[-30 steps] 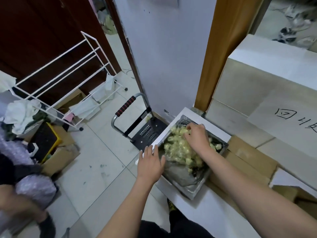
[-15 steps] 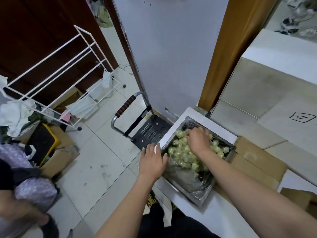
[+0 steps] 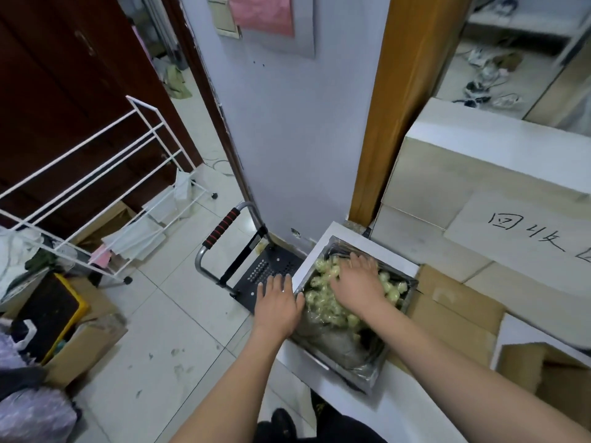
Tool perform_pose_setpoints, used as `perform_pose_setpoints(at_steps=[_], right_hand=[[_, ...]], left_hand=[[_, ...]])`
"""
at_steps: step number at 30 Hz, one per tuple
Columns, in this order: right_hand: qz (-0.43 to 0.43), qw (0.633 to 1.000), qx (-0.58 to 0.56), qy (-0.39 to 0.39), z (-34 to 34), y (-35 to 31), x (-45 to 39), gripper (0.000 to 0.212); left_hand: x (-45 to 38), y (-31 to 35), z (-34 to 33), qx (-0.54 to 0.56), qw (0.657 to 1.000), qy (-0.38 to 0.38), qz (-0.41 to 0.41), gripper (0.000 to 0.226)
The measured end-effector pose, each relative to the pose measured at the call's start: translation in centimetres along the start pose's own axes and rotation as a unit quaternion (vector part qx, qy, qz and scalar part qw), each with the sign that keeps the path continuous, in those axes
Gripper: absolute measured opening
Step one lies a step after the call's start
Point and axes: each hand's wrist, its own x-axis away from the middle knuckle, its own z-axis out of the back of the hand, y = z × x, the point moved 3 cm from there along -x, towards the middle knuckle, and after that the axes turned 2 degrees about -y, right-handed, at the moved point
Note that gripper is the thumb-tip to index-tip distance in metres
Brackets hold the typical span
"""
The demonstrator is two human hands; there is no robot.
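A rectangular metal tray (image 3: 367, 377) lined with clear plastic sits on a white surface (image 3: 377, 417) in front of me. Its far half holds a heap of small pale yellow-green pieces (image 3: 323, 303). My right hand (image 3: 359, 284) lies palm down on that heap with its fingers spread and fairly straight. My left hand (image 3: 278, 303) rests flat against the tray's left rim, fingers extended and pointing away from me. What lies beneath either palm is hidden.
A folded hand trolley (image 3: 252, 266) with a red-and-black grip leans by the grey wall. Large cardboard boxes (image 3: 473, 225) stack up at the right. A white wire rack (image 3: 105, 199) and a yellow-edged crate (image 3: 54, 311) stand at the left on the tiled floor.
My right hand has flattened and spread over the pale pieces, sliding slightly toward the tray's far side. My left hand stays at the rim. The camera has tilted upward.
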Motion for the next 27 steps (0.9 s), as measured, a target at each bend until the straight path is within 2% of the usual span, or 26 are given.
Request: perform_pose_setpoints(at_steps=[4, 10, 18, 24, 27], right_hand=[[-0.018, 1.0, 0.01, 0.003, 0.3, 0.5, 4.7, 0.071], [-0.109, 0.994, 0.014, -0.01, 0.3, 2.6, 12.7, 0.062], [-0.226, 0.973, -0.017, -0.037, -1.6, 6.6, 25.2, 0.055], [-0.301, 0.952, -0.057, 0.0, -1.6, 11.2, 33.2, 0.042], [-0.322, 0.943, -0.077, 0.022, -2.1, 13.6, 37.3, 0.045]], left_hand=[[0.7, 2.0, 0.5, -0.018, 0.999, 0.007, -0.051, 0.061], [4.7, 6.5, 0.5, -0.018, 0.987, 0.006, -0.158, 0.059], [13.3, 13.1, -2.1, -0.049, 0.963, -0.062, -0.257, 0.058], [19.0, 19.8, -2.9, -0.073, 0.94, -0.047, -0.331, 0.056], [21.9, 23.2, -3.5, -0.089, 0.929, -0.047, -0.357, 0.056]])
